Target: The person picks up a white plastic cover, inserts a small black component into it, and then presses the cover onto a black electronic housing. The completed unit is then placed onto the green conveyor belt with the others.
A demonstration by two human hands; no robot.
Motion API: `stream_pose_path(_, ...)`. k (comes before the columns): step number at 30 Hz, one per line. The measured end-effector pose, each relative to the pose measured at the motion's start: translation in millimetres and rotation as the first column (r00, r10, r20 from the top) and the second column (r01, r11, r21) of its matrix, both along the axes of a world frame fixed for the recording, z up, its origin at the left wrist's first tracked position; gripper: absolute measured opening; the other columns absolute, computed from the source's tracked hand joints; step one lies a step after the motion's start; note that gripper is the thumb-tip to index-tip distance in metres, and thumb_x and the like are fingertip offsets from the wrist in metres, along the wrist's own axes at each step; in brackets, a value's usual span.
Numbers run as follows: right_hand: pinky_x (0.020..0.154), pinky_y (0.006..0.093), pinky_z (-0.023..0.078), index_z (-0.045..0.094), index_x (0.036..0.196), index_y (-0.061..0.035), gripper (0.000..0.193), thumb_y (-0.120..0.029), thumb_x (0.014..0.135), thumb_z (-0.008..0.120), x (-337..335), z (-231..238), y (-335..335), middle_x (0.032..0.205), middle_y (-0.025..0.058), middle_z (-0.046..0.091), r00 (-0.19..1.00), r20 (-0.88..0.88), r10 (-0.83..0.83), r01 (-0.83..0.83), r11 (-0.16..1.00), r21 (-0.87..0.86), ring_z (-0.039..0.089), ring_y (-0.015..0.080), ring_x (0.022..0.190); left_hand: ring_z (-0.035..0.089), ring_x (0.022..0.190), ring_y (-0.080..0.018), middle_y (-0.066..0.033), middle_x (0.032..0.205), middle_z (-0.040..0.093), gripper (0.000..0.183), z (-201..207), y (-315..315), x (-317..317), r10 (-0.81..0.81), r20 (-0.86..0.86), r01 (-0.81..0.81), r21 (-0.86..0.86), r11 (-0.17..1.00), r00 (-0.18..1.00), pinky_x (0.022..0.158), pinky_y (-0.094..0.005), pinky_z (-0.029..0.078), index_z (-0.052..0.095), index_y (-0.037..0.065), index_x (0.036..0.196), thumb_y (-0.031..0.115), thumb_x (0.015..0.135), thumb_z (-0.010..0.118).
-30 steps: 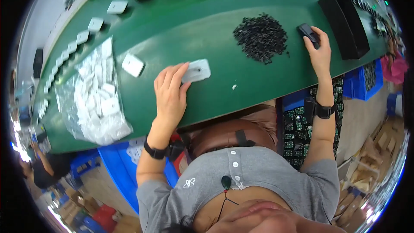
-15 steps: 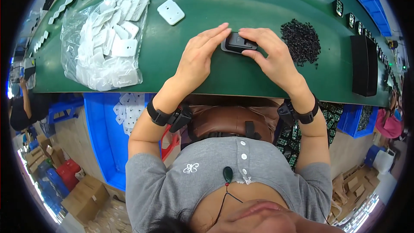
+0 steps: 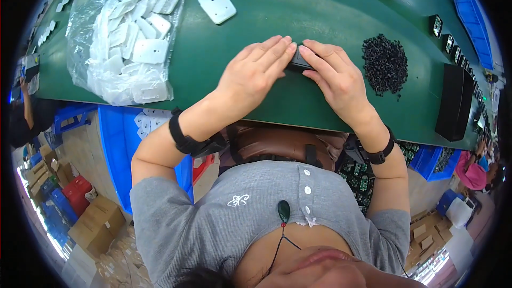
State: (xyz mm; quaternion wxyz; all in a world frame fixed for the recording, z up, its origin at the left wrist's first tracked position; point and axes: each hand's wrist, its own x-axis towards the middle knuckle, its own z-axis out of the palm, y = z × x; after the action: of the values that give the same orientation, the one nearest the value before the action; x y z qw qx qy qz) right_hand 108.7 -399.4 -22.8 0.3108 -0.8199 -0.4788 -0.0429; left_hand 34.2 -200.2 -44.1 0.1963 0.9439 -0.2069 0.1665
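Observation:
A small black plastic case [image 3: 300,62] is between my two hands on the green tabletop, and most of it is hidden under my fingers. My left hand [image 3: 258,69] lies over its left side, fingers long and close together, thumb tucked low. From the right, my right hand [image 3: 337,77] grips the case with fingertips on top and thumb at the near edge. To the right of that hand is a heap of small black plastic parts [image 3: 385,65]. A single white plate with holes [image 3: 217,5] lies beyond my left hand.
A clear bag of white plates [image 3: 128,48] covers the table's left part. A long black box [image 3: 455,104] stands at the right, near a row of small cases with circuit boards [image 3: 448,41]. Blue bins [image 3: 114,152] sit below the table edge.
My left hand has slid over the case's left side, and my right fingers have closed onto its top, so less of it shows. The whole view has shifted slightly.

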Motion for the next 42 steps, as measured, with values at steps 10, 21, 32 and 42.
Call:
stream_pose_path(10, 0.094, 0.0310, 0.044, 0.047, 0.127, -0.0008, 0.051, -0.019, 0.084, 0.069, 27, 13, -4, 0.117, 0.0117, 0.059, 0.518, -0.850, 0.096, 0.195, 0.954, 0.226, 0.055, 0.0186, 0.109, 0.058, 0.081, -0.0275, -0.0119, 0.087, 0.059, 0.033, 3, -13, 28, 0.066, -0.026, -0.071, -0.237, 0.969, 0.997, 0.069, -0.0367, 0.047, 0.059, -0.001, 0.093, 0.025, 0.075, 0.070)
stream_pose_path(21, 0.085, 0.0339, 0.051, 0.045, 0.120, -0.0004, 0.039, -0.009, 0.087, 0.064, 79, 37, -62, 0.107, 0.0143, 0.062, 0.730, -0.679, -0.078, 0.497, 0.741, 0.451, 0.062, 0.0208, 0.096, 0.057, 0.102, -0.0317, -0.0158, 0.111, 0.059, 0.031, 22, 24, 26, 0.136, -0.087, -0.158, -0.355, 0.921, 0.987, 0.088, -0.0373, 0.045, 0.057, 0.004, 0.116, 0.014, 0.087, 0.062)
stream_pose_path(32, 0.077, 0.0291, 0.048, 0.062, 0.107, 0.0001, 0.035, -0.018, 0.079, 0.071, 299, 10, -175, 0.096, 0.0050, 0.065, 0.731, -0.546, -0.409, 0.423, 0.900, -0.107, 0.059, 0.0133, 0.085, 0.046, 0.126, -0.0275, -0.0074, 0.132, 0.054, 0.047, 14, 101, 24, 0.396, 0.006, -0.392, 0.166, 0.905, 0.918, 0.101, -0.0378, 0.036, 0.054, 0.007, 0.126, -0.009, 0.084, 0.041)
stream_pose_path(42, 0.074, 0.0296, 0.047, 0.064, 0.112, -0.0045, 0.040, -0.030, 0.082, 0.070, 316, 20, -180, 0.099, 0.0077, 0.066, 0.724, -0.383, -0.573, 0.518, 0.819, -0.246, 0.058, 0.0178, 0.085, 0.054, 0.111, -0.0278, -0.0066, 0.118, 0.061, 0.036, 19, 105, 37, 0.351, 0.038, -0.344, 0.320, 0.883, 0.936, 0.093, -0.0393, 0.041, 0.061, 0.010, 0.119, 0.004, 0.083, 0.059)
